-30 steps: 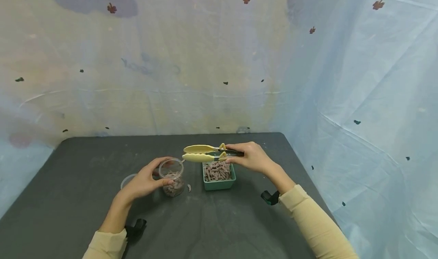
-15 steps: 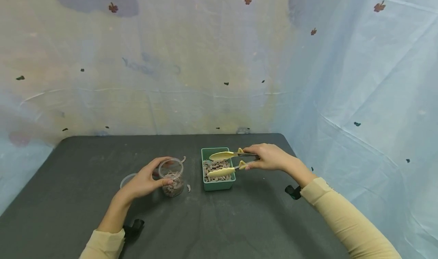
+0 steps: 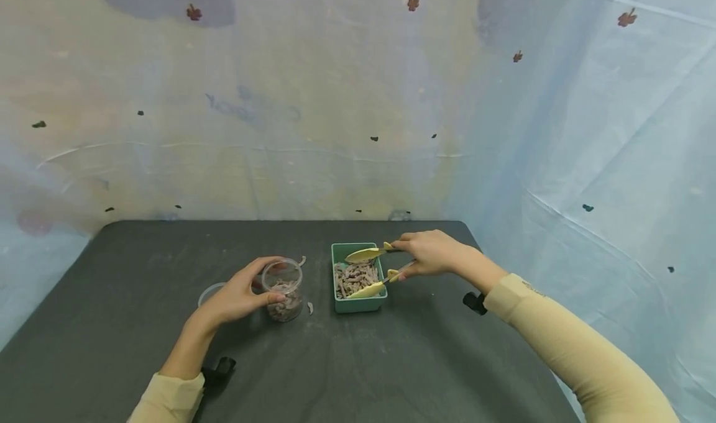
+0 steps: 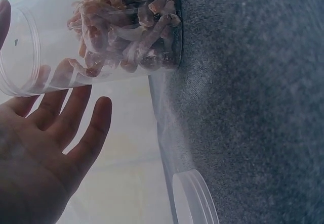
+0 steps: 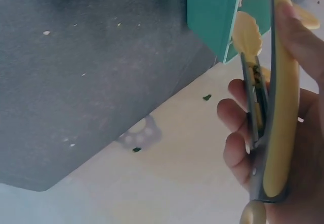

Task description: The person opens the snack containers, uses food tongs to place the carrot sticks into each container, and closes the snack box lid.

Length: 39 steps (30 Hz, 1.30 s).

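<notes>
My left hand [image 3: 237,295] holds a clear plastic jar [image 3: 284,306] upright on the dark table, thumb and fingers around its upper part. Brownish-pink strips [image 4: 131,32] fill its lower part in the left wrist view. To the right stands a green rectangular container [image 3: 358,307] with similar strips [image 3: 352,275] inside. Yellow-tipped tongs [image 3: 366,291] are in the grip of my right hand [image 3: 433,253], at the container's right side. Their two tips are spread apart over the container, one near the far part and one near the front wall; whether they touch strips is unclear.
One loose strip [image 3: 310,308] lies between jar and container, another [image 3: 302,261] behind the jar. A clear round lid [image 4: 195,198] lies left of the jar, partly hidden by the left hand. A plastic sheet [image 3: 279,100] hangs behind the table [image 3: 358,373].
The right hand has carried the tongs from near the jar rightward over the green container. The tongs' tips, close together before, have spread apart and come down. The left hand has stayed on the jar.
</notes>
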Available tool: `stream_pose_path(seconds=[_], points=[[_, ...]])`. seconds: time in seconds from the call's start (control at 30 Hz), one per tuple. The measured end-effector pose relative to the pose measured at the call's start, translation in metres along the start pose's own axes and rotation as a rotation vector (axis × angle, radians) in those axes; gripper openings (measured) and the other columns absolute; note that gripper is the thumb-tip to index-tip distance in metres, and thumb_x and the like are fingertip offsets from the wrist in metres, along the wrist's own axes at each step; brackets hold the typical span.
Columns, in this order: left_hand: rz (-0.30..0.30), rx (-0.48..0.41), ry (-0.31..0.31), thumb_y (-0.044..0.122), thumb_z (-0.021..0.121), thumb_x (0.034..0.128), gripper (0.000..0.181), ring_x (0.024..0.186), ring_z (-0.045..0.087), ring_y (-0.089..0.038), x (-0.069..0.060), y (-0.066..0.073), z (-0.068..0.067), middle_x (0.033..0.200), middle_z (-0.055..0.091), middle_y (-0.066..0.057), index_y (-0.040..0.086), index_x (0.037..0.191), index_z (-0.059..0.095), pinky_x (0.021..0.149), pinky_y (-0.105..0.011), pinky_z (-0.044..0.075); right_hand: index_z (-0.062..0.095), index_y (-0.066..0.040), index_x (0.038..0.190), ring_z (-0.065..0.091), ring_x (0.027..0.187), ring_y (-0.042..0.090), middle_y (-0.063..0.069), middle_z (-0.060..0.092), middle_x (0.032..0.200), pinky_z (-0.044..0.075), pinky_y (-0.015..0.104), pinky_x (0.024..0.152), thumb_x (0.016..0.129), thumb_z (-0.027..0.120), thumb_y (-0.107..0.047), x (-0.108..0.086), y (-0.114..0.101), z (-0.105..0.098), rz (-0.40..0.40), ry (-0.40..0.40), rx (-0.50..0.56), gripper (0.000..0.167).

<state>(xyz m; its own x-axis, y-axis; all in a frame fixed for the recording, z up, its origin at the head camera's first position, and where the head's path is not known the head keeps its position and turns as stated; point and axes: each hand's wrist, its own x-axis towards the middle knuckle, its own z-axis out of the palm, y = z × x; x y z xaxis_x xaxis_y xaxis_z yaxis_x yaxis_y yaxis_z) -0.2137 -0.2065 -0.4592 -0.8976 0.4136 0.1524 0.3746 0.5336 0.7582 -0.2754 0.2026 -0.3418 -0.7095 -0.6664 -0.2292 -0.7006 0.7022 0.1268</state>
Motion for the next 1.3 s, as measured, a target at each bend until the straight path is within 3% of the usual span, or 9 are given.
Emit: stream_pose_path(seconds=[0.13,0.4,0.63,1.03,1.3], points=[[0.002,0.003,-0.005,0.039,0.073,0.0899,0.072,0.127,0.052,-0.034,0.0,0.001,0.001,0.145,0.048,-0.009,0.019,0.15,0.039,0.09,-0.047,0.047,0.052,-0.013,0.146,0.067,0.109,0.024,0.01,0.059,0.138,0.057,0.041,0.081,0.086,0.069,-0.059,0.01,-0.004,0.002,0.024,-0.046,-0.016,0.077],[-0.005,0.012,-0.01,0.041,0.073,0.09,0.072,0.127,0.052,-0.034,0.0,0.001,0.003,0.146,0.048,-0.008,0.019,0.149,0.039,0.09,-0.046,0.047,0.051,-0.015,0.147,0.061,0.124,0.031,0.011,0.056,0.144,0.054,0.049,0.094,0.087,0.07,-0.056,0.028,-0.011,0.005,0.05,-0.117,0.02,0.075],[0.002,0.02,-0.008,0.041,0.072,0.0903,0.07,0.126,0.052,-0.034,0.0,-0.001,0.003,0.145,0.048,-0.007,0.022,0.149,0.039,0.089,-0.046,0.047,0.049,-0.018,0.148,0.061,0.125,0.027,0.006,0.058,0.144,0.053,0.046,0.098,0.087,0.071,-0.053,0.034,-0.003,0.006,0.039,-0.157,0.077,0.074],[0.007,0.027,0.001,0.04,0.073,0.0901,0.07,0.125,0.053,-0.034,-0.001,0.001,0.002,0.143,0.05,-0.008,0.02,0.149,0.04,0.089,-0.047,0.047,0.062,-0.019,0.138,0.071,0.105,0.019,0.002,0.069,0.13,0.058,0.038,0.082,0.087,0.071,-0.053,0.029,-0.003,-0.001,-0.021,-0.028,0.085,0.062],[0.0,0.022,-0.002,0.04,0.073,0.0902,0.071,0.126,0.052,-0.036,-0.001,-0.001,0.001,0.144,0.049,-0.009,0.02,0.149,0.04,0.09,-0.049,0.047,0.069,-0.023,0.129,0.072,0.082,0.011,-0.002,0.074,0.119,0.05,0.025,0.057,0.086,0.071,-0.051,0.026,0.0,-0.003,-0.041,0.067,0.107,0.052]])
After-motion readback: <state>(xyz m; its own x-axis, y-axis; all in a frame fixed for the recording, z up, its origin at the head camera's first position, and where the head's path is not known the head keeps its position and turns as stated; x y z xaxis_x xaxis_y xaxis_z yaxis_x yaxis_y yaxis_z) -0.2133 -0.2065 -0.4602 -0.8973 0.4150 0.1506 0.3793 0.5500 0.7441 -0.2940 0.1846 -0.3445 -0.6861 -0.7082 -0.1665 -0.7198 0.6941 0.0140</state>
